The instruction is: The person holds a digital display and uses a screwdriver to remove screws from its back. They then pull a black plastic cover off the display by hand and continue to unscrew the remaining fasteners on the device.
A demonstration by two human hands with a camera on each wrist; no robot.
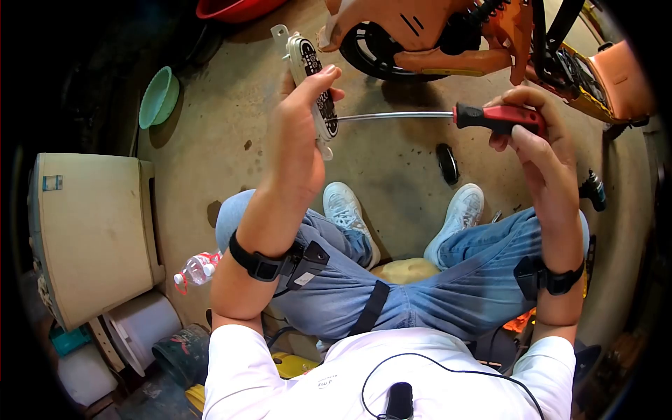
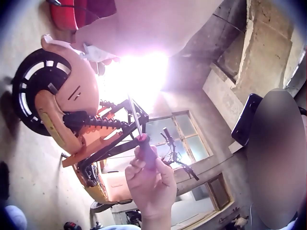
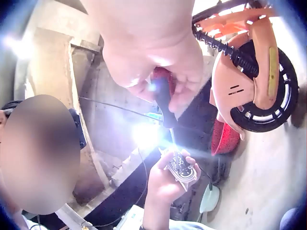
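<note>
My left hand (image 1: 297, 136) holds up an oblong part (image 1: 308, 59) with a pale housing, mounting tabs at its ends and a black face with white patterning. Its thumb lies across that face. In my right hand (image 1: 549, 143) is a screwdriver (image 1: 500, 119) with a red and black handle, gripped with the fingers curled round it. The long metal shaft runs level to the left, its end at the lower part of the black face. From the right wrist view, the shaft also points at the patterned part (image 3: 181, 165). Glare hides the tip in the left wrist view.
An orange two-wheeler (image 1: 399, 31) stands ahead. On the floor lie a black oval piece (image 1: 446, 164) and a drill (image 1: 593, 190). A green basin (image 1: 159, 98), a beige cabinet (image 1: 98, 231) and a plastic bottle (image 1: 196, 269) are at left, a red basin (image 1: 234, 8) farther off.
</note>
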